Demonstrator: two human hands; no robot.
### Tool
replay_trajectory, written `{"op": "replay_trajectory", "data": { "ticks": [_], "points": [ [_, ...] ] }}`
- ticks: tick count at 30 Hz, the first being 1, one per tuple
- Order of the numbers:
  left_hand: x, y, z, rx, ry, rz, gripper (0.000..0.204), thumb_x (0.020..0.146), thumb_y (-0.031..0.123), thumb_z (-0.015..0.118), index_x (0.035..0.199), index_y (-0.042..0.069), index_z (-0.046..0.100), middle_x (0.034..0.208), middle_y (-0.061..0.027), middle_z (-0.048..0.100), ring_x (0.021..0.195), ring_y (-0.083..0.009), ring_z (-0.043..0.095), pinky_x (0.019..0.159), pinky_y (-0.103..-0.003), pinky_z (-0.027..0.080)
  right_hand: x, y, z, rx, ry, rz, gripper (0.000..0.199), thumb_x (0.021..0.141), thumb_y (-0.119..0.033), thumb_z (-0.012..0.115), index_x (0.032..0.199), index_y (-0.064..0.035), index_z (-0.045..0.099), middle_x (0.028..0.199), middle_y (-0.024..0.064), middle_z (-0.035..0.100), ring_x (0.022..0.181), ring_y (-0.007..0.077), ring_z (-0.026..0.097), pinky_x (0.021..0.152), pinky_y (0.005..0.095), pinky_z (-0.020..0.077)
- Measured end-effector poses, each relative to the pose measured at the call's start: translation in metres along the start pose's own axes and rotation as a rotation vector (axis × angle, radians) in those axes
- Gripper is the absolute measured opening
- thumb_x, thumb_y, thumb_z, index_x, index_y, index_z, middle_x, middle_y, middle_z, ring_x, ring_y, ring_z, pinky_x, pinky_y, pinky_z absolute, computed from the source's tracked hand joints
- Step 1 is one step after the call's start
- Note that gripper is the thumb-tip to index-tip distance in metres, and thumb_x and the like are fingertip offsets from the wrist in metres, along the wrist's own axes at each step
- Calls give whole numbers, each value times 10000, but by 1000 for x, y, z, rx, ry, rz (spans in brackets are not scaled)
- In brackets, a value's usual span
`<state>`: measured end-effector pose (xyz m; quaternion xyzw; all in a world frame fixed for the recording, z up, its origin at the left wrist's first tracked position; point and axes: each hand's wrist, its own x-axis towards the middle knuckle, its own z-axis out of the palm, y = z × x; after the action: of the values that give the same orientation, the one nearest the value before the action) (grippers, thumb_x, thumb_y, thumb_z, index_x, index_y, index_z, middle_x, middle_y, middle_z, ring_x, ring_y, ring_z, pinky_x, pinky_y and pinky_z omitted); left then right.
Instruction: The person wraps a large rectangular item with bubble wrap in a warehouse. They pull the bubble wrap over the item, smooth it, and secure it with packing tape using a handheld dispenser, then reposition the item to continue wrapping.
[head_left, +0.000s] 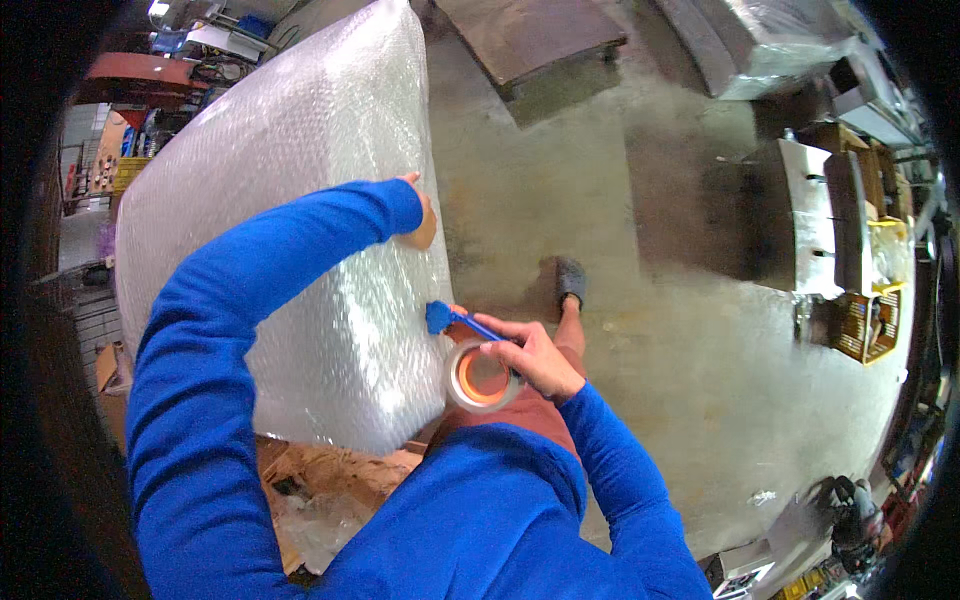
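Observation:
A large bulky item covered in clear bubble wrap [300, 150] fills the left side, close against me. My left hand [424, 222] lies at its right edge, the thumb held apart and the other fingers partly hidden against the wrap; it appears to hold nothing. Nearer to me, my right hand [540, 362] is closed round a blue-handled tape dispenser [475, 322] with a blue head. With it is a roll of clear tape [462, 398] with an orange core, beside the wrap's lower right edge. The blue head is next to the wrap; whether it touches is unclear.
Brown cardboard and crumpled plastic [330, 485] lie below the wrapped item. A dark flat board [530, 40] is at the far side. On the right stand a white cabinet-like unit [808, 215] and a yellow crate [868, 328]. My foot [571, 280] stands on the concrete floor.

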<state>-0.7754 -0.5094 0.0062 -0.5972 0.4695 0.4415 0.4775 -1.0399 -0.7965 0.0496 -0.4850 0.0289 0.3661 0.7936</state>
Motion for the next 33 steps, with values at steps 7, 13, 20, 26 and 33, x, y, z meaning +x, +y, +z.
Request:
{"op": "replay_trajectory", "data": {
  "ticks": [7, 13, 20, 26, 33],
  "points": [
    [-6, 46, -27, -94, 78, -74, 455, 991, 470, 492, 1378, 261, 608, 1475, -29, 538, 1395, -269, 460, 1134, -710, 210, -154, 27, 57, -10, -45, 103, 553, 951, -162, 702, 1455, -6, 534, 1165, 2, 688, 1031, 63, 580, 953, 249, 479],
    [-195, 234, -121, -296, 121, 254, 551, 864, 553, 515, 1020, 106, 796, 1098, -136, 750, 1176, -289, 648, 1157, -642, 231, -179, 80, 91, 37, -137, 25, 538, 952, -178, 701, 1437, -1, 548, 1297, 36, 657, 1146, 93, 554, 1030, 279, 449],
    [-264, 268, -121, 27, 180, 272, 556, 889, 530, 561, 1290, 173, 705, 1392, -76, 636, 1462, -302, 392, 1194, -599, 192, -129, 34, 106, -538, -87, -139, 649, 895, -336, 707, 1428, -2, 546, 1167, 195, 734, 1102, 222, 693, 972, 355, 511],
    [-253, 293, -81, 349, 314, 108, 530, 1017, 404, 434, 1442, 118, 569, 1548, -66, 486, 1502, -329, 310, 1206, -609, 193, -102, -30, 95, -1101, -326, -46, 600, 836, -405, 700, 1369, -139, 627, 948, 205, 738, 907, 387, 723, 825, 468, 573],
    [-256, 288, -83, 434, 281, 161, 507, 1022, 396, 421, 1370, 99, 640, 1584, -110, 434, 1500, -376, 301, 1215, -610, 188, -84, -32, 116, -1390, -520, -9, 521, 749, -445, 789, 1133, -101, 718, 1073, 175, 740, 988, 382, 716, 848, 506, 574]
  ]
}}
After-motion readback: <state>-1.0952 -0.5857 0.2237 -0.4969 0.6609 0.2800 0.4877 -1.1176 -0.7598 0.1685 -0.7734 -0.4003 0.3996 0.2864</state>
